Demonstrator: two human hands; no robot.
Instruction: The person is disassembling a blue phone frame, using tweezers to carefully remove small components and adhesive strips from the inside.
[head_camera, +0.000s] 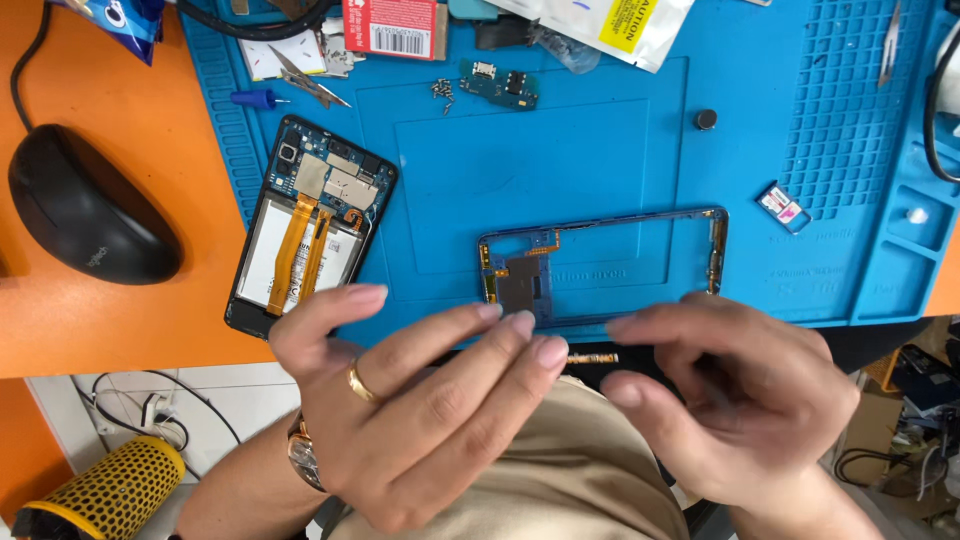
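Small gold part (592, 357) between both hands' fingers (545, 352)

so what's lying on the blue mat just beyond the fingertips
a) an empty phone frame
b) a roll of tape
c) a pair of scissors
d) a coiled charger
a: a bare phone frame, an open rectangle with the blue mat showing through it, lies just past the left hand and right hand.

On our orange surface (120, 330) we see a black mouse (90, 215) left of the blue mat (620, 130). We also see loose screws (442, 90), a small circuit board (500, 85) and tweezers (310, 82).
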